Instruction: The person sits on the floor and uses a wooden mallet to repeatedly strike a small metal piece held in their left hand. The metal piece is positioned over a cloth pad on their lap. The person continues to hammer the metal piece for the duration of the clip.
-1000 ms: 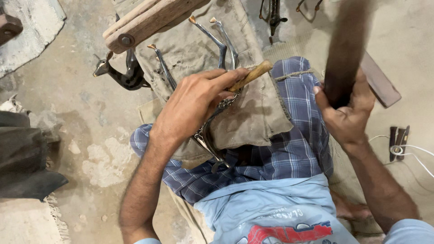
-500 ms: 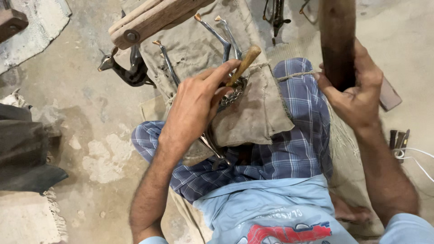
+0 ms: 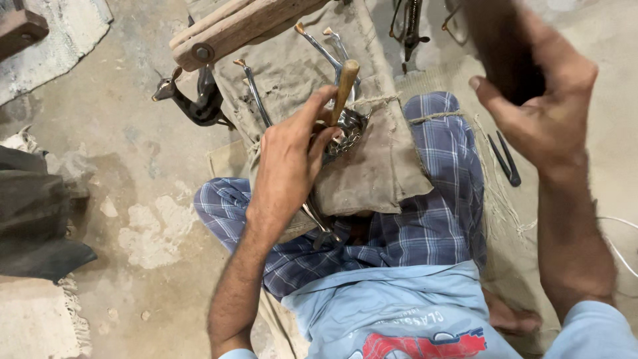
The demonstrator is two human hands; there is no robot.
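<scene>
My left hand [image 3: 289,166] grips a short wooden-handled tool [image 3: 345,86] held almost upright, its tip on a small shiny metal piece [image 3: 349,129] that rests on a tan cloth pad [image 3: 379,173] over my lap. My right hand [image 3: 541,110] is raised at the upper right, closed around a thick dark wooden mallet [image 3: 502,50] that is blurred and cut off by the top edge. Thin metal rods [image 3: 319,50] lie on the cloth beyond the metal piece.
A wooden beam with a bolt [image 3: 226,30] crosses the top. A dark metal animal figure [image 3: 196,103] stands on the concrete floor at left. Black pliers [image 3: 505,159] lie on the mat at right. Dark cloth [image 3: 33,219] is piled at far left.
My left hand has tilted the wooden-handled tool from slanted to nearly upright on the metal piece. My right hand has lifted the mallet higher and to the right.
</scene>
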